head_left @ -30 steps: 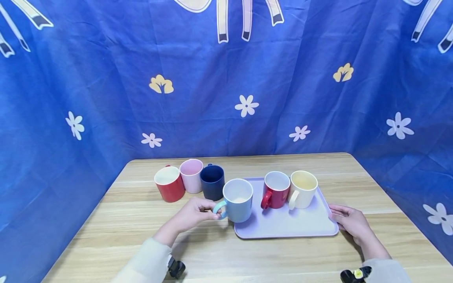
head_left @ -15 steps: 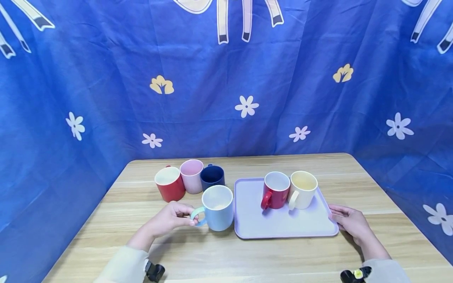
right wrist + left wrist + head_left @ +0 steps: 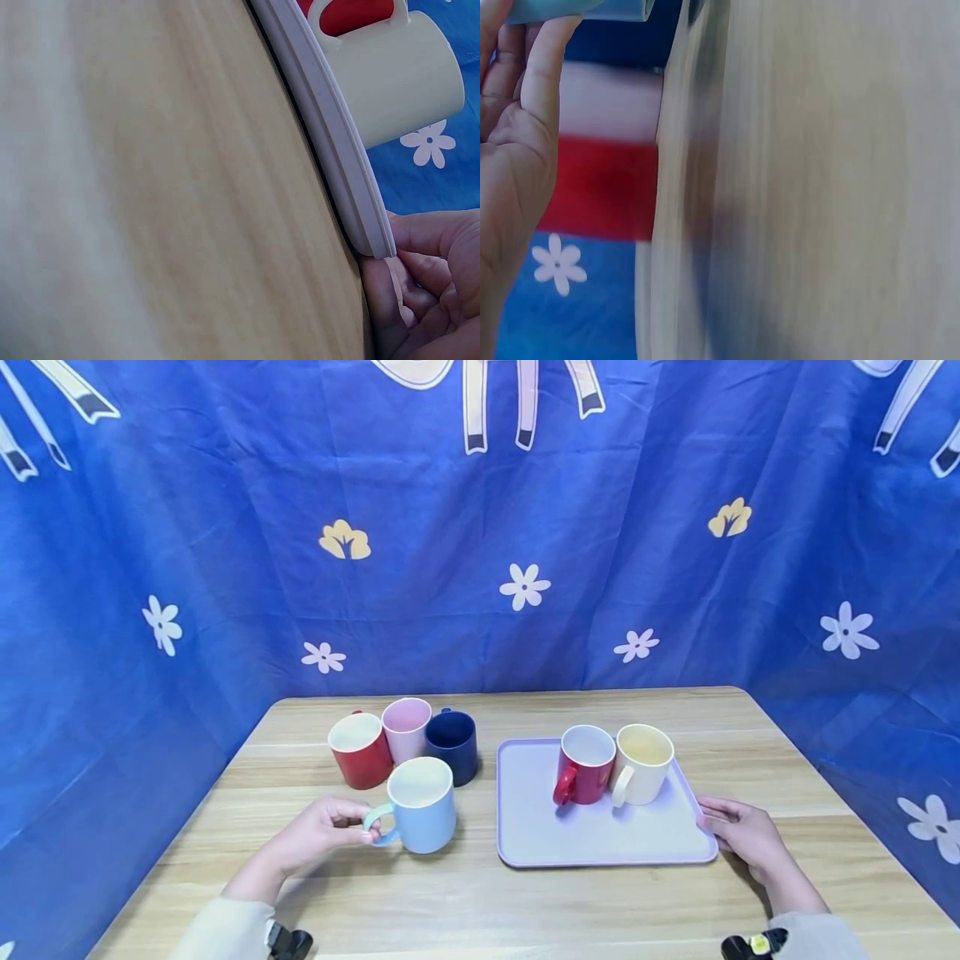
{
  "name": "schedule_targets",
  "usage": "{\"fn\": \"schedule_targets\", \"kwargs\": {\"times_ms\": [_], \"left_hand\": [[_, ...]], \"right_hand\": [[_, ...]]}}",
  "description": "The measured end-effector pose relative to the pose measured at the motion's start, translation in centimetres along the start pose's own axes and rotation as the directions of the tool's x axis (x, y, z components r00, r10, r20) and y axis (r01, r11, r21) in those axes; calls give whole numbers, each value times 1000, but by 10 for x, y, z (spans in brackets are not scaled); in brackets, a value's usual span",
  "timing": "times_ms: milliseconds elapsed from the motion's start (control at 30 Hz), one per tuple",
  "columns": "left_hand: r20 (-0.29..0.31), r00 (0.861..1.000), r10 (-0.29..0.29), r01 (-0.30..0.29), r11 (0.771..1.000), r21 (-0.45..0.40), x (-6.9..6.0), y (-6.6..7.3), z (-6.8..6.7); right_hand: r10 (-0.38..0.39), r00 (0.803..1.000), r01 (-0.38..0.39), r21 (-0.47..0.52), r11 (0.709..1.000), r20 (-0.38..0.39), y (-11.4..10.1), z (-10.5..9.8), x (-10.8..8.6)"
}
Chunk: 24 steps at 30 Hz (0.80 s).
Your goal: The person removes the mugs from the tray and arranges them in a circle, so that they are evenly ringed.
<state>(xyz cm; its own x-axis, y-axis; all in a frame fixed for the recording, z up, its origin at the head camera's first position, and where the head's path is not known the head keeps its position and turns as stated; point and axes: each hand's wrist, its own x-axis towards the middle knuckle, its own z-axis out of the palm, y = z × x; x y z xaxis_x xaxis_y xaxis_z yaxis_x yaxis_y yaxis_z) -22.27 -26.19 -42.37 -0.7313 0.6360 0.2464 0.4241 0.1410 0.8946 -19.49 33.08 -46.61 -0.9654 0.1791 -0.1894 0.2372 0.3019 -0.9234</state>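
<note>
My left hand pinches the handle of a light blue mug, upright, left of the lilac tray. Only the mug's lower edge shows in the left wrist view. My right hand holds the tray by its right rim, with the rim between its digits in the right wrist view. On the tray stand a dark red mug and a cream mug, side by side, handles toward me. Whether the blue mug touches the table is hard to tell.
Behind the blue mug, a red mug, a pink mug and a navy mug stand close together on the wooden table. A blue patterned cloth hangs at the back and sides.
The left hand has carried the light blue mug leftward, from over the tray's left edge to the area in front of the pink and navy mugs. Right hand and tray stay still.
</note>
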Motion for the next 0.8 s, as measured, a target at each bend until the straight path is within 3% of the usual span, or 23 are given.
{"fn": "schedule_targets", "kwargs": {"times_ms": [400, 800], "left_hand": [[-59, 993, -101, 98, 994, -54, -28, -8, -25], [-93, 987, -133, 123, 986, -111, -46, -17, -43]], "right_hand": [[-6, 1000, 6, 14, 1000, 6, 2, 0, 1], [-4, 1000, 3, 22, 1000, 7, 1, 0, 0]]}}
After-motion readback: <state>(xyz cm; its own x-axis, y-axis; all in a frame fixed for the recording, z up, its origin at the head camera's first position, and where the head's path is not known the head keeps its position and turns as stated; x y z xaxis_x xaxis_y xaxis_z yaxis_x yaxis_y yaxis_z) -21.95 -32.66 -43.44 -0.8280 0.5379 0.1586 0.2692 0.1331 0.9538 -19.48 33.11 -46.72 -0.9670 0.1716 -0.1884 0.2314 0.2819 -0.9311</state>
